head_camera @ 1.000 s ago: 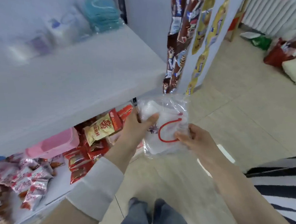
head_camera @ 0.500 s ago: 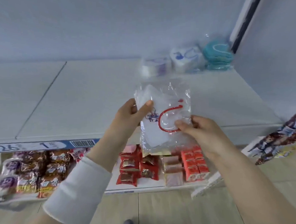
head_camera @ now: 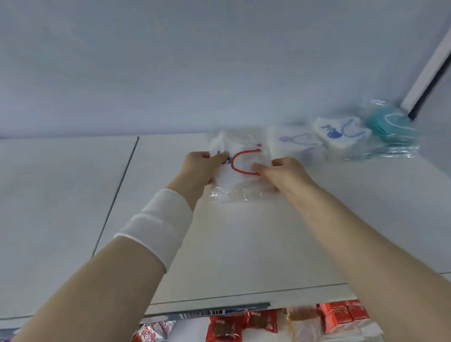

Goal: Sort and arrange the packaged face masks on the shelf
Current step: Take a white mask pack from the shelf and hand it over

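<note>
A white face mask with a red ear loop, in a clear bag (head_camera: 241, 167), lies at the back of the white shelf (head_camera: 224, 250). My left hand (head_camera: 199, 169) grips its left edge and my right hand (head_camera: 282, 172) pinches its right side near the loop. To its right stand three more packaged masks in a row: one with a purple loop (head_camera: 294, 141), one with a blue loop (head_camera: 341, 136), and a teal stack (head_camera: 389, 129) against the right wall.
The shelf's back wall (head_camera: 212, 66) rises just behind the masks. A seam (head_camera: 117, 193) divides the shelf on the left. Below the front edge, red snack packets (head_camera: 239, 327) and other snacks fill a lower shelf.
Both hands carried the red-loop mask forward from in front of the shelf and set it down at the back, left of the purple-loop pack. The view turned from the aisle onto the shelf.
</note>
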`<state>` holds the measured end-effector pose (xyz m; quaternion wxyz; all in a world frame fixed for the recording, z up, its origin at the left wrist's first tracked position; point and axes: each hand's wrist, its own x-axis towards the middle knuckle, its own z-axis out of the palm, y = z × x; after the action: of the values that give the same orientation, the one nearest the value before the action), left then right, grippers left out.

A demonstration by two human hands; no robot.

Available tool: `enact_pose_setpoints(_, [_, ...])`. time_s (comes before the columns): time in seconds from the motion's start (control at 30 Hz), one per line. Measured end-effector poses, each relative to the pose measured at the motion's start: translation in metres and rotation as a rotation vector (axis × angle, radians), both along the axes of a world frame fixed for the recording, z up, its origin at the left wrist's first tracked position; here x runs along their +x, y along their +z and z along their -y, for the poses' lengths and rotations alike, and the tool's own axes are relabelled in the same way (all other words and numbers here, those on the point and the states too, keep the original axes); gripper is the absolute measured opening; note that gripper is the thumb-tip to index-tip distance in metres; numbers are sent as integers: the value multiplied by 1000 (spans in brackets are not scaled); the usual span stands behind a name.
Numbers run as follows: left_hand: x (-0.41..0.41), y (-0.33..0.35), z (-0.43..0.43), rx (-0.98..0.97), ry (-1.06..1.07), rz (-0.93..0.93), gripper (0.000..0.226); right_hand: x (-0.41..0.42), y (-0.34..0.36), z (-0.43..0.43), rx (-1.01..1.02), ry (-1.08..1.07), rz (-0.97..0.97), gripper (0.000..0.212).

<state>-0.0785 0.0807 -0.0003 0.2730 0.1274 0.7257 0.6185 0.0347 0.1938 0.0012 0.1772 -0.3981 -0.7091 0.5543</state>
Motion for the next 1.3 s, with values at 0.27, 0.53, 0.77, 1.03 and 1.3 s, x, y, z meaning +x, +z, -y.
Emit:
enact_pose_setpoints(0.27, [-47,-15,-51,-95,72,-43,26,-17,-5,-9,745,121,253,41])
enact_pose_setpoints(0.53, [-60,-14,-77,-138,56,-95,33,-16,-20,-21,1330,214,476,33])
enact_pose_setpoints(0.77, [-57,-6,-82,-249,15,-156,33,-21,-26,-25,1512,122,484,49])
enact_pose_setpoints(1.03, [-49,1,-76,-272,-10,-204,34,-23,-27,-25,1555,103,508,42])
enact_pose_setpoints(1.3, [-37,0,-67,-288,-19,-210,27,-23,-29,-24,1527,89,513,47])
